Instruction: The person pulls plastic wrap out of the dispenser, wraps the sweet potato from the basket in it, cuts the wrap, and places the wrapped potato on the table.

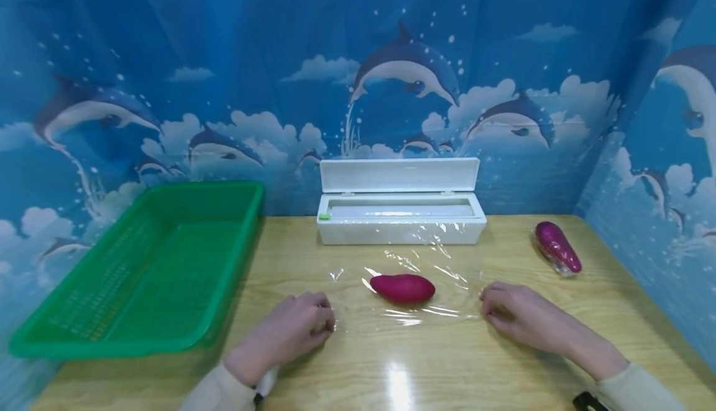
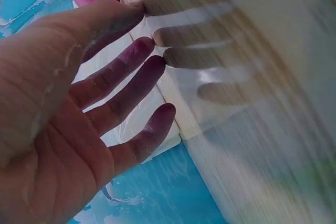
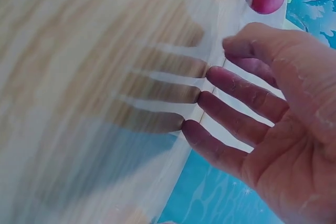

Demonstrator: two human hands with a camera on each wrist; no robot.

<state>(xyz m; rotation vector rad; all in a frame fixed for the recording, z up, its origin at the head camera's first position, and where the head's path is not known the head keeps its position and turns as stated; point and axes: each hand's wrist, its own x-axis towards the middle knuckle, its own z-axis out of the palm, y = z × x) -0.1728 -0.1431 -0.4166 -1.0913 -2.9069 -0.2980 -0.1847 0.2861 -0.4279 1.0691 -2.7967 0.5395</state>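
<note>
Clear cling film [image 1: 442,311] stretches over the table from a white dispenser box [image 1: 399,232] towards me. A dark pink sweet potato [image 1: 403,289] lies in the middle of the film's area, with glints of film around it. My left hand [image 1: 296,330] pinches the film's near left edge between thumb and forefinger. At the near right edge, my right hand [image 1: 523,314] pinches it the same way. In both wrist views the other fingertips of the left hand [image 2: 79,108] and right hand [image 3: 278,124] touch the tabletop.
The box's lid [image 1: 399,176] stands raised, and a green slider [image 1: 324,216] sits at its left end. A green plastic basket [image 1: 220,293] is on the left. Back right lies a purple tapered vegetable [image 1: 556,246] wrapped in clear film. A dolphin-print curtain [image 1: 279,38] borders the table [image 1: 447,374].
</note>
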